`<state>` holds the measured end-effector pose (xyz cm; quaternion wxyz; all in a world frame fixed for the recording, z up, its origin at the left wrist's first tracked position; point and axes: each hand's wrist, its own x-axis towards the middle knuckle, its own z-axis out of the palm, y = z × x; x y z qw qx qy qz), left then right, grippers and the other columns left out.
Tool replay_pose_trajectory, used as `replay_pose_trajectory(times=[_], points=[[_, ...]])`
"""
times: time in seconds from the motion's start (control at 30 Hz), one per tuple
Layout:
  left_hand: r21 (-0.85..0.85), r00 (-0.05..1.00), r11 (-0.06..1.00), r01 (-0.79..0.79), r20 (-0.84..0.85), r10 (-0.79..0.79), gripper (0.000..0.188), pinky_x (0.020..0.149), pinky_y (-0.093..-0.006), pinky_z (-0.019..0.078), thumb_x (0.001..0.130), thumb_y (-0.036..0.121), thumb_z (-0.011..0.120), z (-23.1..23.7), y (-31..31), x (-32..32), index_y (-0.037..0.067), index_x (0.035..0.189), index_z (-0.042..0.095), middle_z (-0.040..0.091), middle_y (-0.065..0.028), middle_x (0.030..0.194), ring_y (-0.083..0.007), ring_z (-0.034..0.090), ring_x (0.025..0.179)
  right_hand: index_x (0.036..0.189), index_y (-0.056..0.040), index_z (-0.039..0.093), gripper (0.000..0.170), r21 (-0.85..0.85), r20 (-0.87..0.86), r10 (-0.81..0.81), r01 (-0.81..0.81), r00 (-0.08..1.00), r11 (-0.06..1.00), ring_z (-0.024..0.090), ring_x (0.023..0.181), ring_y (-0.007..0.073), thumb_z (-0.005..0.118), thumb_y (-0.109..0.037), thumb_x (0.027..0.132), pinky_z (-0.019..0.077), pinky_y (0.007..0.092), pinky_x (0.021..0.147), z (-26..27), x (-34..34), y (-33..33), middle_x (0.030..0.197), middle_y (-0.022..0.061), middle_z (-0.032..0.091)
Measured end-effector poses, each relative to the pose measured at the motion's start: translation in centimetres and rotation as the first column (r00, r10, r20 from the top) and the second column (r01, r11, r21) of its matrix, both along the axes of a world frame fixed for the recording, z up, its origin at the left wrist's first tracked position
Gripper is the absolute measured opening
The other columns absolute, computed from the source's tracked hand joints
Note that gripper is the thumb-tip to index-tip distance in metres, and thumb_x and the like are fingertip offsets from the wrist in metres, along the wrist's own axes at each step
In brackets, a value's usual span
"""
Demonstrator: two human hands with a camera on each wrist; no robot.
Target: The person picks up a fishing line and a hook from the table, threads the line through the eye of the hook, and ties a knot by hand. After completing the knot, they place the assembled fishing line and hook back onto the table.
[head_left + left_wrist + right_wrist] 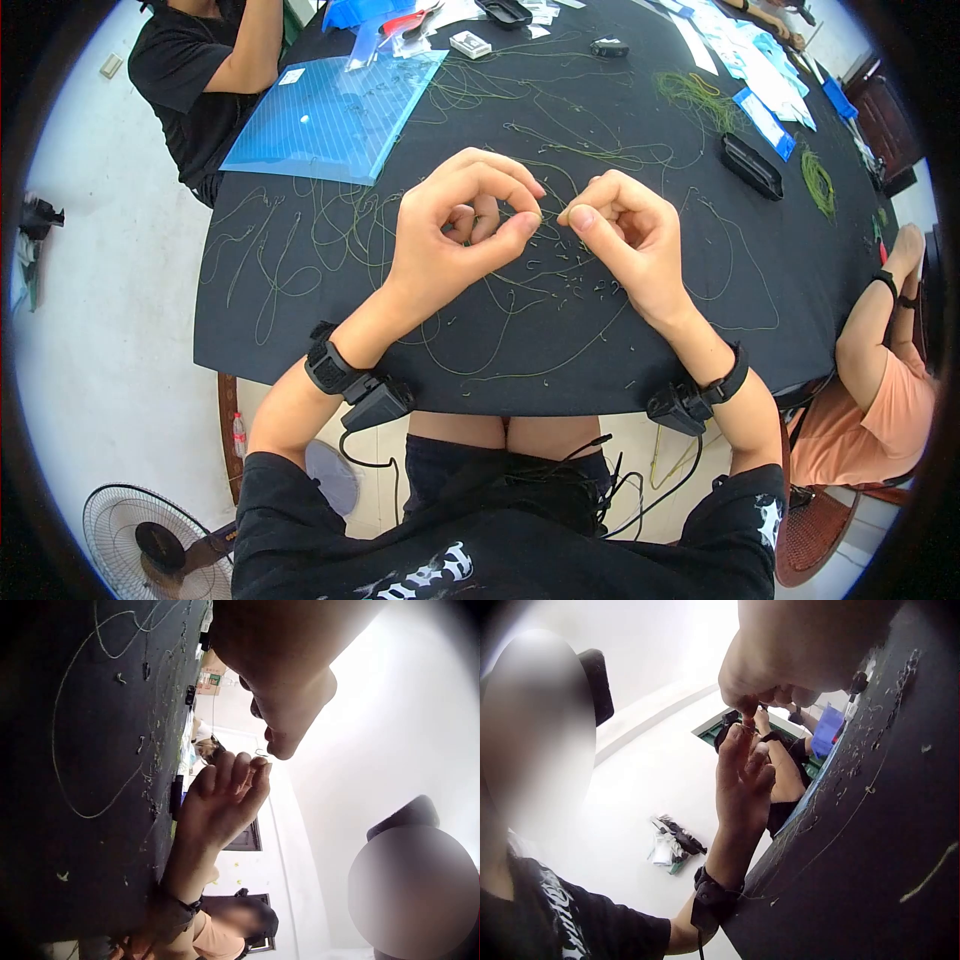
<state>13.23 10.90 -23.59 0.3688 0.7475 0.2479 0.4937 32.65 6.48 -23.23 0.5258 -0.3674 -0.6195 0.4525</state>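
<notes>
Both hands are raised over the black table, fingertips close together. My left hand pinches thumb to index finger, apparently on a thin green line; a bit of line shows by the left hand's tips in the right wrist view. My right hand pinches with thumb and index finger, and a tiny hook stands at its fingertips in the left wrist view. What lies inside each pinch is mostly hidden. Below and around the hands, loose hooks and thin green lines are spread on the cloth.
A blue plastic folder lies at the back left. Black trays, a small white box, green line coils and blue-white packets lie toward the back and right. Other people sit at the left and right edges.
</notes>
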Motion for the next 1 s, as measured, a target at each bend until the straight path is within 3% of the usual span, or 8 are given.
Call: replay_pose_trajectory(times=[0.37,0.7,1.0], points=[[0.015,1.000,1.000,0.023,0.005,-0.023,0.009,0.043,-0.0140,0.0250,0.069,0.003,0.071,0.27,-0.35,-0.13,0.008,0.074,0.065,0.067,-0.0024,0.097,0.0027,0.039,0.047,0.085,-0.0020,0.060,0.007,0.042,0.013,0.015,-0.015,1.000,0.999,0.046,0.065,-0.0019,0.061,-0.008,0.088,0.0337,0.0144,0.055,-0.31,0.13,0.01,0.077,-0.0033,0.059],[-0.043,0.999,0.998,0.049,0.021,-0.049,0.009,0.042,-0.0139,0.0246,0.070,0.003,0.070,0.00,-0.42,-0.08,0.008,0.074,0.065,0.068,-0.0021,0.093,0.0028,0.041,0.048,0.085,-0.0011,0.059,0.007,0.012,-0.004,0.045,-0.044,0.999,0.999,0.046,0.065,-0.0014,0.061,-0.007,0.088,0.0345,0.0150,0.054,-0.07,-0.03,-0.20,0.075,-0.0032,0.057],[-0.047,0.996,0.996,0.080,0.047,-0.077,0.010,0.043,-0.0151,0.0224,0.069,0.000,0.070,-0.27,-0.34,-0.05,0.007,0.075,0.065,0.067,-0.0007,0.090,0.0022,0.031,0.048,0.084,-0.0012,0.058,0.009,-0.013,0.020,0.053,-0.053,0.998,0.999,0.045,0.065,-0.0010,0.061,-0.008,0.088,0.0345,0.0156,0.055,-0.05,-0.02,-0.16,0.074,-0.0040,0.055]])
